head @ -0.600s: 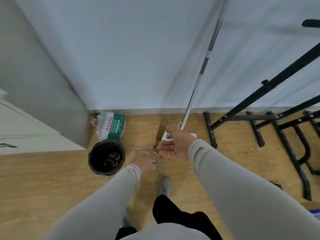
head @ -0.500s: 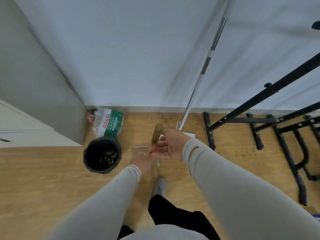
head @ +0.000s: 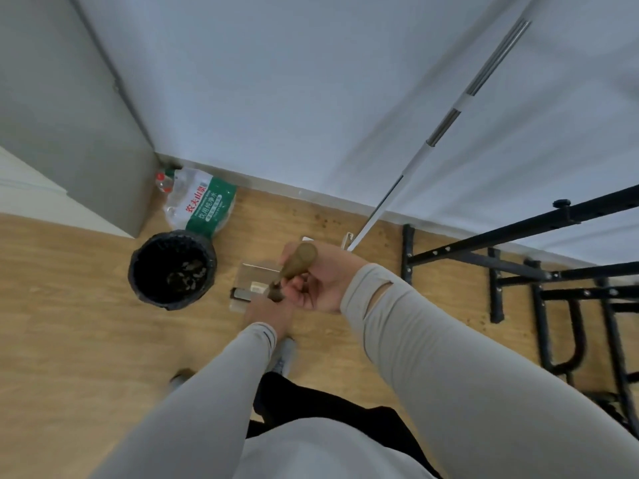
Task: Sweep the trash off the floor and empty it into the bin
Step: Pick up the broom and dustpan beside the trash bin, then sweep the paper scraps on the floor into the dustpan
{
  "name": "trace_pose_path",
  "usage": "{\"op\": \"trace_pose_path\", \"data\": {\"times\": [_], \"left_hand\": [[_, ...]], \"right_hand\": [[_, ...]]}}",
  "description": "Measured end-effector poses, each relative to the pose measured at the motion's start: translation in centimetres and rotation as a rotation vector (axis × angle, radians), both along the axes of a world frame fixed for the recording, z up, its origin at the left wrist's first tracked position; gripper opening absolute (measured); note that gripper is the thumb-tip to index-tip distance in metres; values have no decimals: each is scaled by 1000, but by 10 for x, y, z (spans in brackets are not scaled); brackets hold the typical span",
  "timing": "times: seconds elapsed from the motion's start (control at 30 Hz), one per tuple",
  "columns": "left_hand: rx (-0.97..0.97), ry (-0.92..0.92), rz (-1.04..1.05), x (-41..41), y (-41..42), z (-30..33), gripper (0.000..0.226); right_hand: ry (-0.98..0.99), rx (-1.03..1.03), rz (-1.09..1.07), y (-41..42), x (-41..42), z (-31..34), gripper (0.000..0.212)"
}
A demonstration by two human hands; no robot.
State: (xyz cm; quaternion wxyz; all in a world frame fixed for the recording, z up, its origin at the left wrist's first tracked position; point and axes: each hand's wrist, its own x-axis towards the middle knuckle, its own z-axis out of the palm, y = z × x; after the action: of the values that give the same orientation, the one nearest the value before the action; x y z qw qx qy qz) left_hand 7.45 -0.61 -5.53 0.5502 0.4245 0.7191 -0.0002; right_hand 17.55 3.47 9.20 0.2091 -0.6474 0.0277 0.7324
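A black bin [head: 173, 269] stands on the wooden floor with bits of trash at its bottom. Just right of it, a flat pale dustpan [head: 250, 276] is held low over the floor. My left hand [head: 268, 312] grips the pan's near end, its fingers hidden under the back of the hand. A brown wooden handle [head: 299, 262] rises toward the camera from a dark lower end. My right hand [head: 321, 281] is wrapped around this handle.
A pack of water bottles [head: 200, 203] lies against the wall behind the bin, beside a grey cabinet [head: 69, 133]. A metal pole [head: 442, 129] leans on the wall. A black metal rack [head: 518, 271] fills the right. Dark crumbs [head: 323, 221] dot the floor by the skirting.
My right hand, open beside the brown handle before, has closed around it. The handle has tipped up toward me, and both hands sit a little closer to the bin.
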Motion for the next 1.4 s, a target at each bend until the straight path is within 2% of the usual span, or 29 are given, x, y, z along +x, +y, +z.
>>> {"op": "trace_pose_path", "data": {"times": [0.07,0.23,0.37,0.47,0.53,0.6,0.77,0.9,1.07,1.2,1.4], "left_hand": [[-22,-1,85,2,0,-7,24],[-23,-19,96,8,0,-1,28],[-43,4,107,-34,-29,2,20],[-60,63,0,-56,-47,6,22],[-48,62,-23,-56,-46,15,26],[-22,75,-38,-60,-41,29,27],[22,151,-111,-103,-45,60,25],[21,151,-136,-149,-68,73,20],[15,158,-115,-223,-107,85,21],[50,212,-109,-297,-147,94,24],[77,246,65,-420,-216,102,19]], "right_hand": [[9,-15,1,5,10,4,30],[0,-18,98,8,22,4,28],[-40,15,-159,24,66,8,30],[-121,10,57,22,72,12,25],[-144,-36,192,11,60,5,15],[-139,-56,212,1,52,-1,5],[-92,12,182,-5,59,4,14],[-31,12,195,-17,51,18,8],[-34,-9,266,-52,-1,19,11],[20,-8,341,-84,-75,15,24],[52,-50,375,-122,-209,9,27]]}}
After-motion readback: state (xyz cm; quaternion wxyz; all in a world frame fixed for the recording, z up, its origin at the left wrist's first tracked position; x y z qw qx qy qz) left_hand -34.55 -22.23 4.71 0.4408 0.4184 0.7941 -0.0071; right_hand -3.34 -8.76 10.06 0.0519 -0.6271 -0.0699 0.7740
